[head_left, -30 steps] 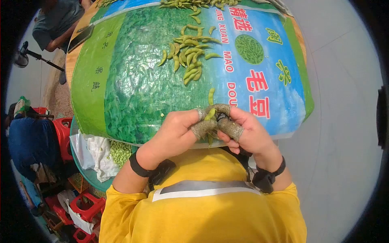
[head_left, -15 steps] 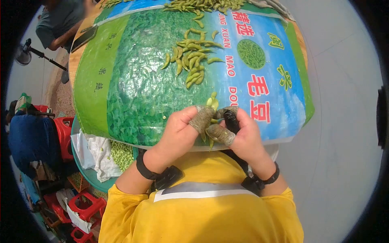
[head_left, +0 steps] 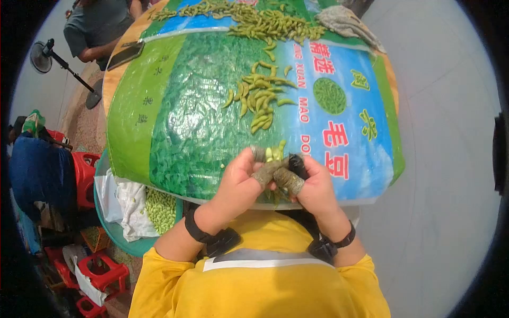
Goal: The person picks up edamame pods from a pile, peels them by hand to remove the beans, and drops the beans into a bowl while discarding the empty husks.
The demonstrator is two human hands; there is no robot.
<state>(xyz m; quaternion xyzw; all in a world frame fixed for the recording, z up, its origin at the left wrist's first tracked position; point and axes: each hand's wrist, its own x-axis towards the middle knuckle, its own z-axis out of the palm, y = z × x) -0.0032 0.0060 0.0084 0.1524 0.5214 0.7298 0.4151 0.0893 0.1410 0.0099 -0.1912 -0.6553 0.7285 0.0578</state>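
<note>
My left hand (head_left: 241, 177) is closed, its wrapped thumb and finger pinching green soybean pods (head_left: 275, 152) at the table's near edge. From the other side my right hand (head_left: 315, 188), with wrapped fingers and one black covering, is closed around the same small bunch. The fingertips of both hands meet, so how each pod is gripped is partly hidden. Pale green shows on the pods above the fingers. A loose pile of soybean pods (head_left: 260, 98) lies just beyond my hands on the printed plastic sheet (head_left: 196, 111).
A larger heap of pods (head_left: 275, 24) and a grey cloth (head_left: 347, 24) lie at the far side. A phone (head_left: 125, 55) rests at the left edge. Below left, a green basin (head_left: 119, 233) holds shelled beans (head_left: 160, 209). Red stools (head_left: 103, 273) and another person (head_left: 98, 29) are at left.
My left hand's fingers have shifted on the pods, and a finger now shows beyond the thumb. The view has tilted, bringing more of the far heap and the cloth into sight.
</note>
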